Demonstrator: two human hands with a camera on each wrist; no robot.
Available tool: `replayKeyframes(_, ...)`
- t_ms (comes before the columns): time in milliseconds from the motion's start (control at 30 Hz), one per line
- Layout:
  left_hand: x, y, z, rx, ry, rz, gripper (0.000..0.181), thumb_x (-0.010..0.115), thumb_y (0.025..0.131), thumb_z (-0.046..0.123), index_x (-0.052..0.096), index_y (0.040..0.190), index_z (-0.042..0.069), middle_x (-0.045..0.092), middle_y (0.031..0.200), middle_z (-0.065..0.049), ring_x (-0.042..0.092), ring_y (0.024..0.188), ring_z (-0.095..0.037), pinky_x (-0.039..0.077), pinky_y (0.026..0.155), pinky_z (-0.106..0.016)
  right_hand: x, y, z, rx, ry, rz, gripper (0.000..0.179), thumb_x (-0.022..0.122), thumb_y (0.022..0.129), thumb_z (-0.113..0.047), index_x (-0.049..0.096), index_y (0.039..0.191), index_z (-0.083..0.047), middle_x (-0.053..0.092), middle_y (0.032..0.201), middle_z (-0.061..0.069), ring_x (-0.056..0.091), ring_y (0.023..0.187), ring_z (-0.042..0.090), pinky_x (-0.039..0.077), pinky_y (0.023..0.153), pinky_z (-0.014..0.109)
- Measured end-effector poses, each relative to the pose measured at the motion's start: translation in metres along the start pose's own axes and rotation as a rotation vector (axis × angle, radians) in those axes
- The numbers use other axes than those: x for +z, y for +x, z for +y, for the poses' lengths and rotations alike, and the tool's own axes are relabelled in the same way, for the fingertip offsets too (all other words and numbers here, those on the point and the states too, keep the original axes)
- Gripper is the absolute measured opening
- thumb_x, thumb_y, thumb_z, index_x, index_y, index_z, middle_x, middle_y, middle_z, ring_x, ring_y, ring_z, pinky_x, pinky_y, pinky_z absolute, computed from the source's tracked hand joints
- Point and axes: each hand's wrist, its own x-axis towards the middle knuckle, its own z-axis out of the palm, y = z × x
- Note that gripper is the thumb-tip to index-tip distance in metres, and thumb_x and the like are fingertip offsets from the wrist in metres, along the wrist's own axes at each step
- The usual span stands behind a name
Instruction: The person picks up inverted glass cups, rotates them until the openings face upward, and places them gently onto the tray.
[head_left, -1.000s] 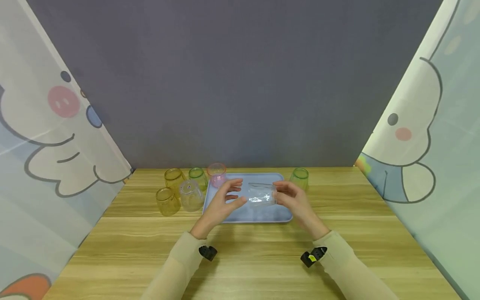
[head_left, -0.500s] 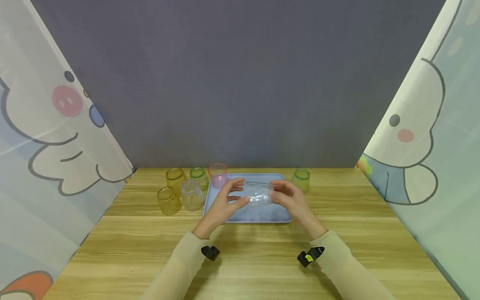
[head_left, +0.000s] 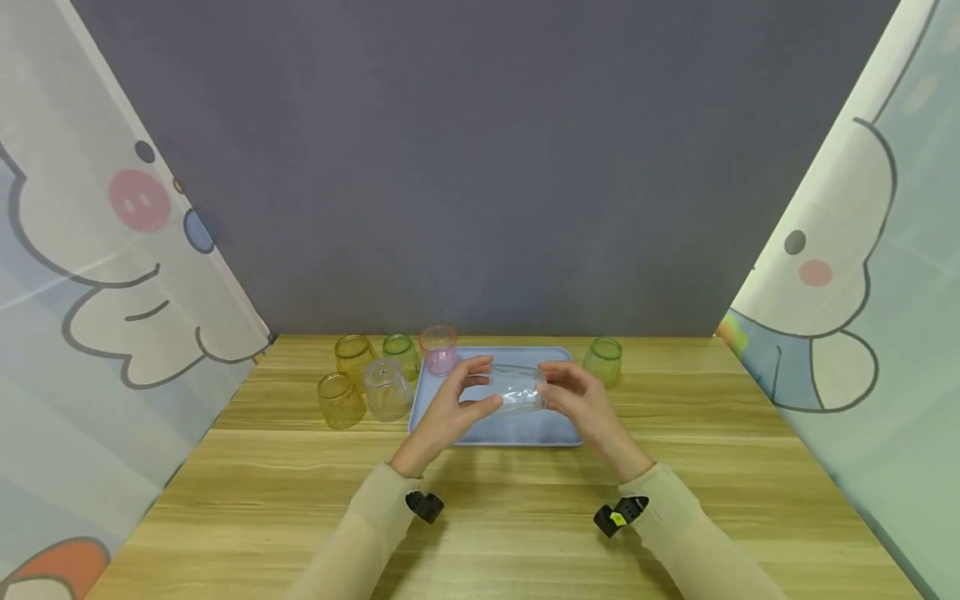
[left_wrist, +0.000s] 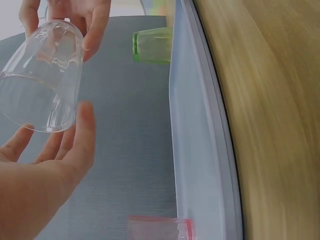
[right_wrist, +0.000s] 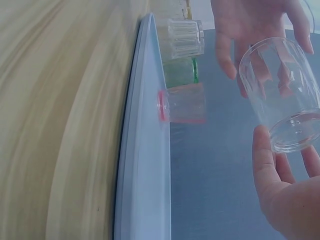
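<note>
A clear glass tumbler (head_left: 516, 388) lies sideways in the air above a light blue tray (head_left: 517, 432), its rim toward the left. My right hand (head_left: 585, 404) grips the base end, thumb in front and fingers behind. At the rim end, my left hand (head_left: 448, 410) pinches the glass between thumb and fingers. Through the clear wall of the tumbler (left_wrist: 47, 82), part of the right hand (left_wrist: 75, 22) shows in the left wrist view. A pink glass (head_left: 440, 354) stands at the tray's far left corner.
Left of the tray stand two amber glasses, the nearer amber glass (head_left: 341, 404) in front, plus a clear glass (head_left: 387, 392) and a green glass (head_left: 402, 357). Another green glass (head_left: 603, 362) is beyond the tray's right side. A grey panel (head_left: 495, 183) rises behind the wooden table (head_left: 517, 533).
The tumbler has moved slightly left between the hands. My left hand, apart from its rim a second ago, now touches and holds it; the right hand has kept its grip.
</note>
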Motion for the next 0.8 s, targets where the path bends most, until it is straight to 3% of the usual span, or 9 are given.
replayKeyframes(133, -0.0001, 0.0005, -0.0008, -0.009, -0.005, 0.004, 0.061, 0.072, 0.096, 0.025, 0.045, 0.150, 0.019, 0.048, 0.146, -0.006, 0.047, 0.133, -0.028, 0.049, 0.102, -0.045, 0.0009, -0.0011, -0.0011, -0.004, 0.008, -0.005, 0.043, 0.067, 0.096, -0.009, 0.055, 0.133, 0.010, 0.058, 0.122, 0.021, 0.062, 0.102, 0.015, 0.056, 0.085, 0.029)
replayKeyframes(333, -0.0009, 0.0005, -0.0010, 0.009, -0.015, 0.011, 0.060, 0.072, 0.096, 0.019, 0.046, 0.150, 0.015, 0.049, 0.145, -0.015, 0.048, 0.131, -0.031, 0.049, 0.101, -0.048, 0.0018, -0.0007, -0.0002, -0.001, 0.005, -0.017, 0.044, 0.066, 0.096, -0.009, 0.054, 0.134, 0.009, 0.057, 0.125, 0.024, 0.062, 0.103, 0.016, 0.056, 0.086, 0.030)
replayKeyframes(667, -0.0021, -0.0002, -0.0006, -0.004, -0.007, 0.020, 0.056, 0.073, 0.095, 0.021, 0.049, 0.146, 0.016, 0.049, 0.144, -0.018, 0.049, 0.130, -0.034, 0.048, 0.100, -0.048, 0.0014, -0.0021, 0.0002, -0.027, -0.010, -0.038, 0.043, 0.066, 0.097, -0.009, 0.055, 0.134, 0.009, 0.058, 0.122, 0.022, 0.062, 0.103, 0.016, 0.056, 0.086, 0.030)
replayKeyframes(800, -0.0026, -0.0003, 0.0000, -0.004, -0.005, 0.025, 0.056, 0.073, 0.095, 0.021, 0.051, 0.145, 0.016, 0.051, 0.142, -0.015, 0.049, 0.130, -0.034, 0.048, 0.100, -0.047, 0.0009, -0.0024, -0.0006, -0.040, -0.025, -0.050, 0.042, 0.065, 0.097, -0.009, 0.055, 0.134, 0.009, 0.058, 0.123, 0.023, 0.062, 0.103, 0.015, 0.056, 0.086, 0.029)
